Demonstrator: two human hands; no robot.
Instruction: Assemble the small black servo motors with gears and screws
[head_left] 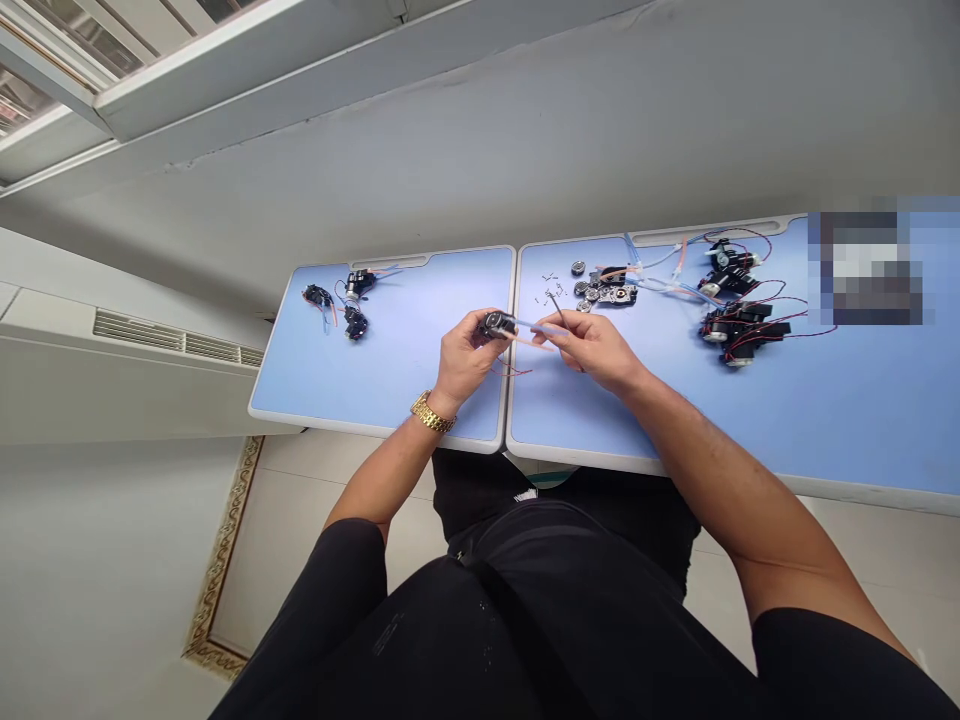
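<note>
Left hand point(463, 352): fingers closed around a small black unit point(496, 325), held up above the tabletop point(382, 375) near the seam between its two blue sections. A pale blue tube and an orange tube ran from the unit toward the right hand, blurred; thin red wires point(514, 372) hung below it.

Right hand point(589, 343): fingers pinched on a thin dark tool point(556, 305), its shaft slanting up and left. Whether the fingers also gripped the tubes could not be told.

Left wrist: one gold watch point(433, 411).

Just beyond the right hand: scattered tiny dark pieces point(551, 290), probably screws; several round metallic parts point(577, 268); a cluster of black parts point(619, 292), touching or nearly so.

Farther right: blue and orange tubing point(667, 283), leading to a group of black assemblies point(739, 330) with red wires.

Left section, well apart from the left hand: three black units point(360, 284), tubes attached.
</note>
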